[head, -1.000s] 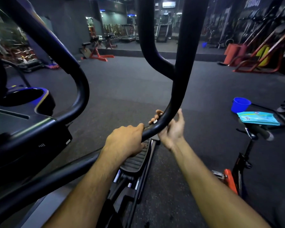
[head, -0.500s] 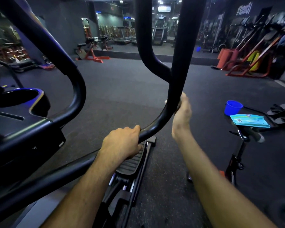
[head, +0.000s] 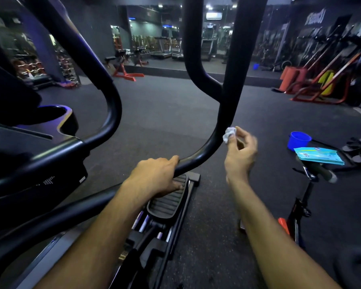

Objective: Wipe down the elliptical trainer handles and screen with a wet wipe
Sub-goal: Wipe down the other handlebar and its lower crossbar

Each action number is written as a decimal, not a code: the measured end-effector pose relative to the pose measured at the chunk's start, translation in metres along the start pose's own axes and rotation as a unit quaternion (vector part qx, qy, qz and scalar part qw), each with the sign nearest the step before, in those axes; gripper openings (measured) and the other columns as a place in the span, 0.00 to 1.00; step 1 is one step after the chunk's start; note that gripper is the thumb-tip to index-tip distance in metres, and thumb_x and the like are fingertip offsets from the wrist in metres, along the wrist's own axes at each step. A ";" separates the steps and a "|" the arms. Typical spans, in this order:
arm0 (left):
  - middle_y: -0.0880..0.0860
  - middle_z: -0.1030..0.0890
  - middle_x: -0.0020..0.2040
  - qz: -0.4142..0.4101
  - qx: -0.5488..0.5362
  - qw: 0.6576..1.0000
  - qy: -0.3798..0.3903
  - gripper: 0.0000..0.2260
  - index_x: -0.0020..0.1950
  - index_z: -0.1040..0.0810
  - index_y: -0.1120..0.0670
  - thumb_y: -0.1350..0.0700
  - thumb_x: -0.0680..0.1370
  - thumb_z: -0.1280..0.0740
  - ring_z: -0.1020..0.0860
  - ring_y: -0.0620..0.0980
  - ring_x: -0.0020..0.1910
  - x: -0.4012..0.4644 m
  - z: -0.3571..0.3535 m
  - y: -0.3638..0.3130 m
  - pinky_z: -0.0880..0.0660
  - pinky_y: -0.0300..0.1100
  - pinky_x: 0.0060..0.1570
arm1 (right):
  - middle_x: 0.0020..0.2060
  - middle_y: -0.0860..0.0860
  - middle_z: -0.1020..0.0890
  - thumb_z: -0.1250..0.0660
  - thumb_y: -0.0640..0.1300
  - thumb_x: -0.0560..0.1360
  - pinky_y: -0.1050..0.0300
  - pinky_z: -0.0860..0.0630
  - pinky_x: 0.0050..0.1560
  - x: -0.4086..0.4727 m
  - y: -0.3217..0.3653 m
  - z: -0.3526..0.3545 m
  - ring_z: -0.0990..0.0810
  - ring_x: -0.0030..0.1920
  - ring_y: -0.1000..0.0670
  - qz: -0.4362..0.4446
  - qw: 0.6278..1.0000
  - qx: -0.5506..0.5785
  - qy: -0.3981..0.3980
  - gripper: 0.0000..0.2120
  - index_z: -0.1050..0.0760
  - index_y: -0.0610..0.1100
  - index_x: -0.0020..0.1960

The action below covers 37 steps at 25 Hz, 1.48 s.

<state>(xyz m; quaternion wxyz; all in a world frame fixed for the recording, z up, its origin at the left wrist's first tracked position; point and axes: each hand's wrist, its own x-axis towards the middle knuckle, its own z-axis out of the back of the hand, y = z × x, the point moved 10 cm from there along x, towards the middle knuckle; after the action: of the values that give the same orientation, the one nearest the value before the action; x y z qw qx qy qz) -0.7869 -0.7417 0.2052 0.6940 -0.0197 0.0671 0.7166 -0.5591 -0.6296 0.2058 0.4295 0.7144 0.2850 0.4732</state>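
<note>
- Left hand: grip curled round the black handle bar low on its bend, just above the ribbed foot pedal.
- Right hand at 3 o'clock of the left: fingertips pinching a crumpled white wet wipe, which sits just beside the bar's right edge; contact with the bar impossible to tell.
- At 3 o'clock of the right hand: teal wipe packet resting on the handlebar of a neighbouring bike.
- Just past the packet, toward 11 o'clock of it: blue cup on the dark floor.
- At 9 o'clock, close in: elliptical console, dark, with a cup holder.
- Far off at 12 o'clock: treadmills along the back wall.
</note>
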 end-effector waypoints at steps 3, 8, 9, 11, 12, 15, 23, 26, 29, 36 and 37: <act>0.54 0.20 0.65 0.034 0.007 0.999 0.029 0.24 0.63 0.34 0.46 0.32 0.78 0.33 0.20 0.60 0.63 -0.029 -0.007 0.033 0.29 0.50 0.50 | 0.51 0.49 0.22 0.30 0.40 0.80 0.59 0.19 0.51 -0.010 0.051 -0.003 0.19 0.49 0.58 0.240 0.958 -0.144 0.066 0.05 0.18 0.42 0.55; 0.55 0.19 0.61 0.061 -0.016 0.998 0.007 0.18 0.52 0.34 0.46 0.36 0.78 0.32 0.20 0.60 0.59 -0.044 -0.001 0.045 0.30 0.48 0.48 | 0.52 0.45 0.22 0.35 0.40 0.81 0.43 0.22 0.49 -0.045 0.048 -0.068 0.22 0.48 0.43 0.369 0.784 -0.417 0.276 0.08 0.19 0.41 0.57; 0.55 0.19 0.61 0.063 -0.016 0.998 0.001 0.18 0.52 0.34 0.47 0.36 0.78 0.32 0.20 0.61 0.59 -0.044 -0.001 0.046 0.29 0.49 0.48 | 0.52 0.46 0.22 0.35 0.39 0.81 0.44 0.22 0.49 -0.057 0.046 -0.076 0.21 0.48 0.43 0.341 0.796 -0.400 0.301 0.08 0.19 0.41 0.56; 0.55 0.20 0.59 0.062 -0.026 0.998 -0.010 0.17 0.52 0.34 0.47 0.37 0.78 0.32 0.20 0.61 0.58 -0.044 -0.002 0.046 0.28 0.50 0.48 | 0.51 0.47 0.21 0.35 0.39 0.81 0.50 0.24 0.52 -0.087 0.042 -0.084 0.21 0.49 0.46 0.280 0.834 -0.325 0.348 0.09 0.18 0.41 0.56; 0.55 0.20 0.59 0.060 -0.029 0.998 -0.015 0.18 0.52 0.34 0.47 0.37 0.78 0.32 0.20 0.61 0.57 -0.044 -0.002 0.046 0.28 0.50 0.47 | 0.49 0.49 0.19 0.35 0.41 0.81 0.51 0.25 0.52 -0.096 0.046 -0.082 0.22 0.49 0.47 0.294 0.836 -0.308 0.346 0.09 0.17 0.43 0.56; 0.56 0.20 0.59 0.059 -0.021 0.998 -0.023 0.18 0.53 0.35 0.48 0.38 0.79 0.33 0.20 0.62 0.58 -0.044 -0.004 0.045 0.30 0.49 0.46 | 0.45 0.53 0.18 0.31 0.45 0.78 0.48 0.26 0.49 -0.079 0.054 -0.069 0.26 0.47 0.46 0.405 0.776 -0.371 0.309 0.07 0.16 0.48 0.53; 0.55 0.21 0.56 0.055 -0.025 0.998 -0.029 0.18 0.53 0.36 0.49 0.38 0.80 0.34 0.22 0.60 0.52 -0.048 -0.001 0.042 0.30 0.49 0.45 | 0.60 0.44 0.18 0.37 0.28 0.75 0.57 0.32 0.62 -0.102 0.023 -0.095 0.23 0.58 0.42 0.259 0.785 -0.385 0.411 0.18 0.20 0.39 0.62; 0.56 0.20 0.58 0.050 -0.020 0.998 -0.032 0.17 0.54 0.36 0.48 0.38 0.81 0.34 0.20 0.61 0.57 -0.048 0.000 0.040 0.30 0.49 0.46 | 0.63 0.50 0.18 0.30 0.33 0.77 0.59 0.34 0.55 -0.093 0.045 -0.064 0.29 0.53 0.47 0.392 0.761 -0.385 0.344 0.19 0.21 0.43 0.66; 0.56 0.20 0.59 0.052 -0.022 0.998 -0.027 0.17 0.53 0.37 0.48 0.38 0.81 0.34 0.20 0.61 0.58 -0.048 0.001 0.039 0.30 0.49 0.46 | 0.61 0.49 0.22 0.31 0.35 0.76 0.52 0.30 0.43 -0.061 0.053 -0.078 0.29 0.48 0.46 0.408 0.659 -0.537 0.334 0.14 0.23 0.43 0.60; 0.55 0.20 0.59 0.052 -0.006 0.998 -0.027 0.18 0.53 0.38 0.49 0.38 0.81 0.35 0.20 0.61 0.58 -0.052 0.001 0.040 0.30 0.49 0.46 | 0.70 0.42 0.36 0.39 0.33 0.78 0.45 0.23 0.39 -0.042 0.054 -0.090 0.18 0.45 0.37 0.347 0.606 -0.612 0.372 0.20 0.32 0.35 0.69; 0.55 0.20 0.59 0.052 -0.009 0.998 -0.028 0.18 0.53 0.38 0.49 0.38 0.81 0.35 0.20 0.60 0.58 -0.052 0.003 0.040 0.30 0.49 0.46 | 0.70 0.43 0.35 0.40 0.32 0.78 0.43 0.21 0.44 -0.049 0.041 -0.088 0.18 0.48 0.36 0.318 0.630 -0.589 0.395 0.22 0.32 0.37 0.72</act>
<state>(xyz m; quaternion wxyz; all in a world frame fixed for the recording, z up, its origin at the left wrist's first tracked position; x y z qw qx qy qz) -0.8251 -0.7942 0.2170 0.6570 -0.0025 0.0421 0.7527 -0.6595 -0.6577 0.2369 0.4280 0.1005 -0.1561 0.8845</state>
